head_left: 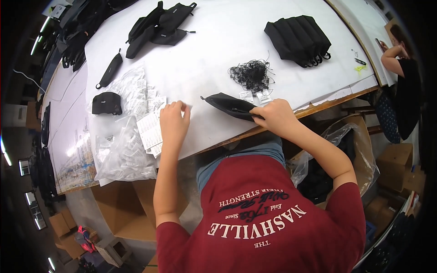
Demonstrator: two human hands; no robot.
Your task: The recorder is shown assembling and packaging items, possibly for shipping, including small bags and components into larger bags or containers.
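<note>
My right hand (pixel 278 117) pinches the right end of a black zippered pouch (pixel 227 105), whose mouth gapes upward above the table's near edge. Beside its top rim lie two white tags (pixel 255 96), by a tangled heap of black tag strings (pixel 251 75). My left hand (pixel 174 125) is beside a stack of white printed cards (pixel 150 129), its fingertips drawn together. Something pale shows at those fingertips, too small to make out. Left of the cards, clear plastic bags (pixel 125 150) of white labels reach the table's edge.
A row of black pouches (pixel 298 40) lies at far right, near small snips (pixel 360 61). More black pouches (pixel 161 27) are piled at the back; single ones (pixel 107 103) lie left. Below right stands a plastic-lined carton (pixel 359 150). Another person (pixel 398 63) is at the right.
</note>
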